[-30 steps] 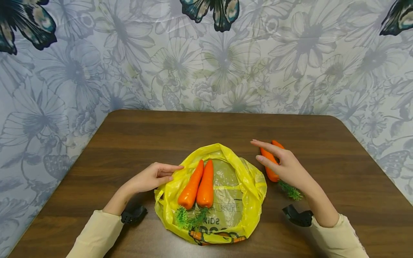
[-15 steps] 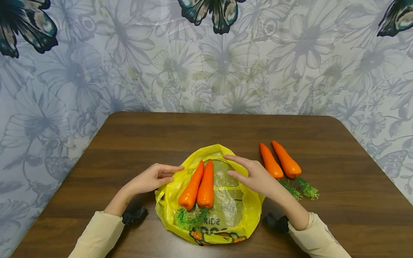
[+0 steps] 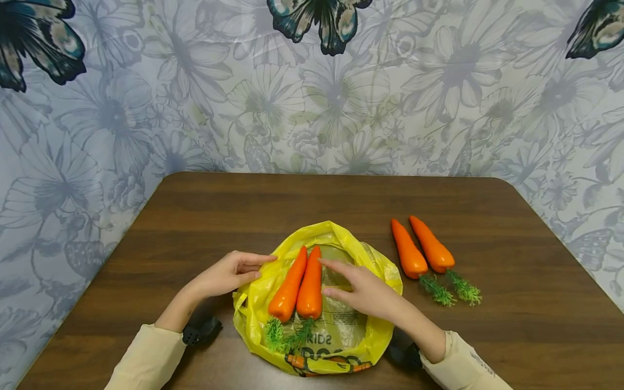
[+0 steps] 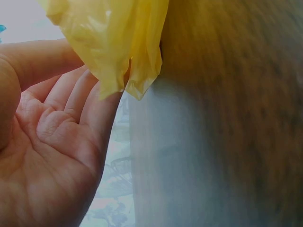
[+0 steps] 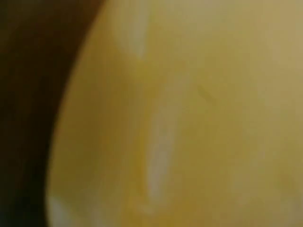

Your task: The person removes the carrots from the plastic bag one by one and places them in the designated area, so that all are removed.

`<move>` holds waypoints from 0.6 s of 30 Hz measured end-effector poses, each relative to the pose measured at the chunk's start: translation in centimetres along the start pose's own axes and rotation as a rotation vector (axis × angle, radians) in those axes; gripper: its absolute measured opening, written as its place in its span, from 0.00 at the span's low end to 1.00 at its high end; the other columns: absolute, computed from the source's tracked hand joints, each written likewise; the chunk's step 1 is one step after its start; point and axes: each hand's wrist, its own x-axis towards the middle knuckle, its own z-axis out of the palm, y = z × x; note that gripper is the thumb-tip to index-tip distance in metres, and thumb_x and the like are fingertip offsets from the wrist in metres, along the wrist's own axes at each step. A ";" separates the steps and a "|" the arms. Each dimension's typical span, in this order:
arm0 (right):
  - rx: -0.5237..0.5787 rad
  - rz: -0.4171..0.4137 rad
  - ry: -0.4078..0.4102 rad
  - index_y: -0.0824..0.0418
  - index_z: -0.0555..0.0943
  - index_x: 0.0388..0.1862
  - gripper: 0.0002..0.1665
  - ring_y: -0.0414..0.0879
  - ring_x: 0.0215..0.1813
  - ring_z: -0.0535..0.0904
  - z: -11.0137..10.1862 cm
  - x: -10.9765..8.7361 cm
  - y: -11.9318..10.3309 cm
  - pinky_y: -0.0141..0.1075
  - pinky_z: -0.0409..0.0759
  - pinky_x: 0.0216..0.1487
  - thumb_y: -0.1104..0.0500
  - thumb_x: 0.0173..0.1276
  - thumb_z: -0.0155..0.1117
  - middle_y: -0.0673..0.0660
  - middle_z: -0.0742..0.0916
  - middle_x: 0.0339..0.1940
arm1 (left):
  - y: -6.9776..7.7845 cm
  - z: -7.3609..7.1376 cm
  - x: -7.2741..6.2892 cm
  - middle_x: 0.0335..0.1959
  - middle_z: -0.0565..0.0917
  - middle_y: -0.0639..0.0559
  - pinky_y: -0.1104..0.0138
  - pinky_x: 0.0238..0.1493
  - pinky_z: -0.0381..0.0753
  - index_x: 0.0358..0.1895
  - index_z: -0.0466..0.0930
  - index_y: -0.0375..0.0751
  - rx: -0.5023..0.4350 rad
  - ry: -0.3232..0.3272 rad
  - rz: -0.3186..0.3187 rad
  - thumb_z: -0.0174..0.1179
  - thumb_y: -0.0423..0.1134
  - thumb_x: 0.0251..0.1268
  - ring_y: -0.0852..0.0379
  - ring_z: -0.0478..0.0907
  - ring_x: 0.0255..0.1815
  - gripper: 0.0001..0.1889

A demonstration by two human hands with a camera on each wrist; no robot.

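Observation:
A yellow plastic bag lies spread on the table with its mouth up and its rim rolled outward. Two orange carrots with green tops rest side by side in it, tips pointing away. At the bag's left rim my left hand pinches the plastic; the left wrist view shows the bag's edge between thumb and fingers. Above the bag hovers my right hand, fingers extended, fingertips beside the right-hand carrot in the bag. Whether they touch it I cannot tell. Only blurred yellow plastic fills the right wrist view.
Two more carrots with green tops lie on the brown wooden table, right of the bag. Behind the table's far edge stands a wall with flower-patterned paper and butterfly decorations.
My right hand has moved left from over the carrots on the table to over the bag, uncovering those carrots. The left hand has stayed at the bag's rim.

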 end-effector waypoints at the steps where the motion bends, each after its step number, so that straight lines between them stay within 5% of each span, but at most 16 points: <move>1: -0.004 0.005 -0.009 0.55 0.62 0.72 0.39 0.50 0.65 0.66 0.1 0.0 0.0 0.48 0.67 0.60 0.41 0.66 0.57 0.53 0.70 0.67 | 0.0 0.0 0.1 0.61 0.70 0.35 0.63 0.46 0.78 0.65 0.66 0.30 0.003 0.000 -0.001 0.50 0.24 0.68 0.50 0.75 0.54 0.22; 10: -0.017 0.004 -0.049 0.52 0.59 0.73 0.43 0.50 0.68 0.61 0.9 0.1 0.5 0.49 0.63 0.63 0.37 0.65 0.55 0.55 0.67 0.69 | 0.4 0.0 0.1 0.60 0.71 0.35 0.63 0.45 0.78 0.65 0.67 0.30 0.012 0.007 -0.005 0.50 0.24 0.67 0.50 0.76 0.53 0.22; 18: -0.024 0.025 -0.058 0.49 0.53 0.76 0.48 0.60 0.71 0.50 1.7 0.2 0.4 0.59 0.52 0.64 0.36 0.62 0.58 0.62 0.62 0.71 | 0.3 -0.1 0.1 0.60 0.71 0.35 0.63 0.46 0.78 0.65 0.66 0.30 0.020 0.003 -0.008 0.50 0.24 0.68 0.51 0.76 0.53 0.22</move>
